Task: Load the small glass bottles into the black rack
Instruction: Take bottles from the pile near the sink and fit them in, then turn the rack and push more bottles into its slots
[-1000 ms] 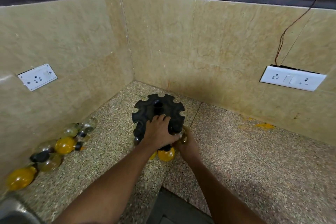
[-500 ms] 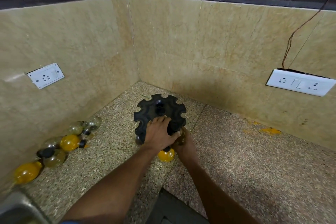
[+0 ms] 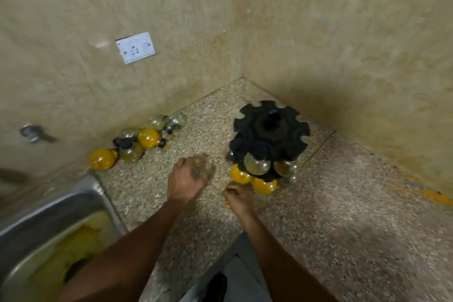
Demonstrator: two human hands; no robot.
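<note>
Now, head view | black rack upright in counter corner, bottles hanging in its near slots | loose bottles lie along left wall | left hand blurred, fingers curled, grip unclear | right hand near rack base, fingers hidden, cannot tell.

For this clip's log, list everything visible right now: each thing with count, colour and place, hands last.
black rack: one, black, on the countertop near the wall corner.
bottles in the rack: at least four, two yellow-filled, two clearer, on the near side.
loose bottles: about six, yellow and clear with black caps, lying along the left wall.
countertop: one, speckled stone.
sink: one, steel, lower left, yellow residue inside.
socket plate: one, white, left wall.
left hand: blurred, above the counter between rack and loose bottles.
right hand: just in front of the rack.
</note>
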